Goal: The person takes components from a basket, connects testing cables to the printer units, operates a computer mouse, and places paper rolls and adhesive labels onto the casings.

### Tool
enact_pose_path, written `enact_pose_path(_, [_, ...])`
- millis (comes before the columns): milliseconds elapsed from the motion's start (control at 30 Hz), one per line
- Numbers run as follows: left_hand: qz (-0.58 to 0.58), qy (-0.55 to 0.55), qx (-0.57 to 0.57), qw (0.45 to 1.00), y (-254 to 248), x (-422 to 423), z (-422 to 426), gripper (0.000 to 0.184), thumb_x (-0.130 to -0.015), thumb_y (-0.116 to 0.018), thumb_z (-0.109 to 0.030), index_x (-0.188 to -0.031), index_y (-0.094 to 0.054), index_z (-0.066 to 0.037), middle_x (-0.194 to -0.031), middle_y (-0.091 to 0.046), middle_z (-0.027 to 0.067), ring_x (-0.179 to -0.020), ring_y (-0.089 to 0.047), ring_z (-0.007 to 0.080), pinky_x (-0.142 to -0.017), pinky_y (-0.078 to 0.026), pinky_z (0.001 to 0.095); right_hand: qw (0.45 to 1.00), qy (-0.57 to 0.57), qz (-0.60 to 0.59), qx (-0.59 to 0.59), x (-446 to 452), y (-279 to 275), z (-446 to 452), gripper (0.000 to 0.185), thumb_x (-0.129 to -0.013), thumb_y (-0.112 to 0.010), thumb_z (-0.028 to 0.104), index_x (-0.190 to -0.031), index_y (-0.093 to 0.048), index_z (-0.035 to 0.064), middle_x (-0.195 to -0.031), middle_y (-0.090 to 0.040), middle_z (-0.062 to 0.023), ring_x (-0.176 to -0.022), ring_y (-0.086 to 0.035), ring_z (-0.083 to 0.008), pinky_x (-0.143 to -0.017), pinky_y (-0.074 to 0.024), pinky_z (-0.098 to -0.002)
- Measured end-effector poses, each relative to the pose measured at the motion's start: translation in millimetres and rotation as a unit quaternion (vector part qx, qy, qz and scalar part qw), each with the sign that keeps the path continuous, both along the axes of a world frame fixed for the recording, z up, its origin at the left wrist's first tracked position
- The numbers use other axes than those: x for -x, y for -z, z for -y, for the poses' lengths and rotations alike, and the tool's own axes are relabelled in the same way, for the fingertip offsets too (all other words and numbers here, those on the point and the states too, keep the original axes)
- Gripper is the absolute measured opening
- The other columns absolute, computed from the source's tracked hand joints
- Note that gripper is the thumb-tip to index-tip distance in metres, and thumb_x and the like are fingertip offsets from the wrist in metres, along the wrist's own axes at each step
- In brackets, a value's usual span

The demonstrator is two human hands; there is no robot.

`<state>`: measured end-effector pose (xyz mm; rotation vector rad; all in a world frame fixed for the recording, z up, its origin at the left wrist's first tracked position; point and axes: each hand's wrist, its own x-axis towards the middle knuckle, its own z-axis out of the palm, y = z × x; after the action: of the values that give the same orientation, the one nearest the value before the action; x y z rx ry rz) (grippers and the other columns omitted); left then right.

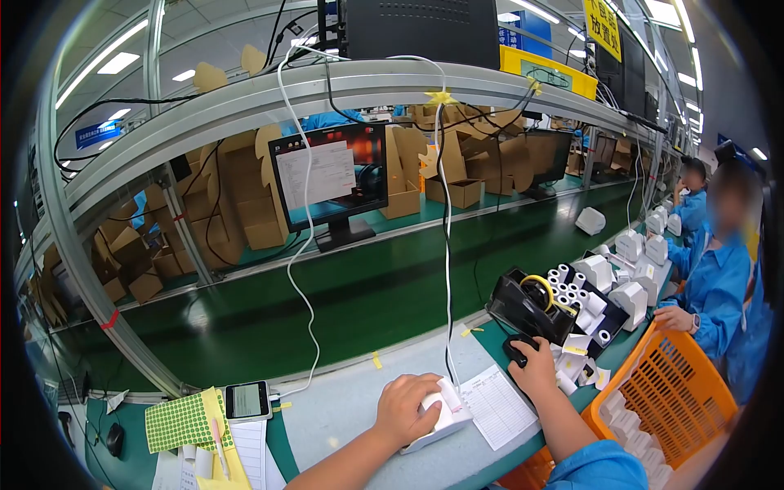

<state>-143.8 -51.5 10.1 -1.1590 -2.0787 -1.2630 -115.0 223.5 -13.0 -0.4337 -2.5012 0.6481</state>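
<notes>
My left hand [411,408] is wrapped over a white device [447,407] on the pale mat [351,441], with a white cable running up from beside it. My right hand [535,367] rests on a black computer mouse [516,349] at the right of the mat. Between the two hands lies a printed sheet with a table [498,408]. Left of the mat, a handheld terminal [247,401] with a lit screen is plugged into a white cable. Beside it are a sheet of green round stickers [181,422] and a pink pen [219,441].
Behind the mat runs a green conveyor [367,302], with a monitor [331,175] and cardboard boxes [465,192] beyond. At right are a black tray of white rolls [600,318], white devices [629,298] and an orange crate [678,384]. People in blue stand or sit farther right.
</notes>
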Motion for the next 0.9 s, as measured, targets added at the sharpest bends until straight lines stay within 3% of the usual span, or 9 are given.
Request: enact_pose_path(900, [0.005,-0.006,0.007,1.000,0.6,-0.6,-0.2,0.023,-0.071,-0.061,-0.019,-0.091,-0.059,-0.007,-0.104,-0.066,0.0048,-0.084,-0.059,0.0245,-0.071,-0.044,0.0377,1.000,0.007,-0.006,-0.012,2.0,2.6,0.6,0.044,-0.067,-0.070,0.014,-0.111,-0.065,0.0162,-0.124,-0.047,-0.0275,-0.110,-0.051,-0.0421,-0.093,-0.0441,-0.0437])
